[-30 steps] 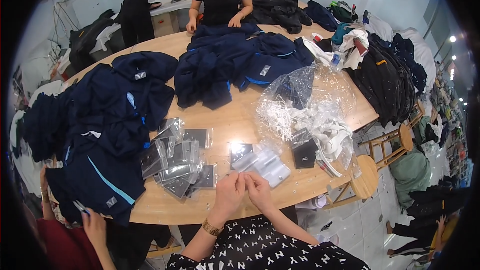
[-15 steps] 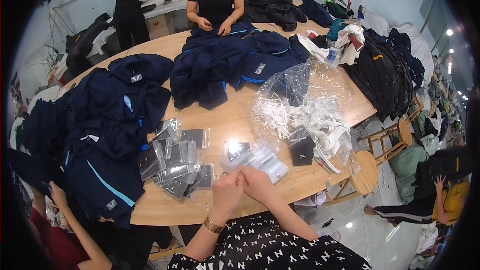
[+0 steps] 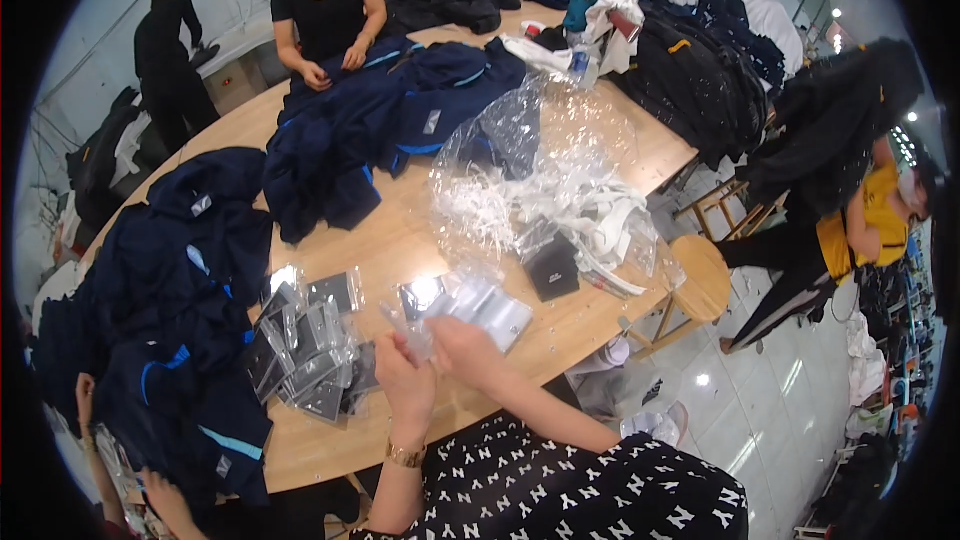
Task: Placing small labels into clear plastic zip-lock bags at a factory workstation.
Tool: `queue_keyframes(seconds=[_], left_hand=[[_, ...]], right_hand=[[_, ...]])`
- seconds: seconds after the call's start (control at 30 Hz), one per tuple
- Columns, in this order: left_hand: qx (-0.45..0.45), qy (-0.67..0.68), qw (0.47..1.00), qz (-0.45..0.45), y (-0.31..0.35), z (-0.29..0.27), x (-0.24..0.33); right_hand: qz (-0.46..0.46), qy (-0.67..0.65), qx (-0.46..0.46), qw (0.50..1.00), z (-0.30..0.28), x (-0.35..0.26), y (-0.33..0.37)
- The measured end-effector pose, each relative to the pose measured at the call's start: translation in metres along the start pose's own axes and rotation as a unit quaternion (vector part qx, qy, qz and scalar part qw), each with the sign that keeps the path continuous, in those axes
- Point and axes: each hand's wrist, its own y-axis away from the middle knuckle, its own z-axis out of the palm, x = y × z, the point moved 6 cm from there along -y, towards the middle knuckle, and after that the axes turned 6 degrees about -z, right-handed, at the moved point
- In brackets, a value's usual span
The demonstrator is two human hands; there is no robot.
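Fingers of the left hand [image 3: 404, 377] pinch a small, clear plastic piece [image 3: 418, 342], its long axis toward eleven o'clock; the blurred right hand [image 3: 462, 352] meets it, grip I cannot tell. Whitish, translucent plastic bags [image 3: 492, 312] lie at two o'clock, nearer the right hand.

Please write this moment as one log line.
left hand: holding clear plastic | right hand: against it, grip unclear | on table: packet pile, navy garments

White letters on black shirt [image 3: 590, 488]; small print on black card [image 3: 552, 268].
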Motion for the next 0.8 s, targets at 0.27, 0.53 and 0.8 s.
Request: queue_keyframes(seconds=[0.27,0.53,0.8], left_hand=[[0.047,0.025,0.998,0.035,-0.001,0.000,0.009],[-0.211,0.310,0.925,-0.059,0.007,0.027,-0.008],[-0.240,0.499,0.792,-0.257,-0.004,0.040,-0.039]], right_hand=[[0.087,-0.098,0.073,0.989,-0.023,-0.006,-0.010],[0.066,0.023,0.011,0.997,-0.033,0.011,-0.002],[0.021,-0.111,0.015,0.993,-0.054,0.023,0.001]])
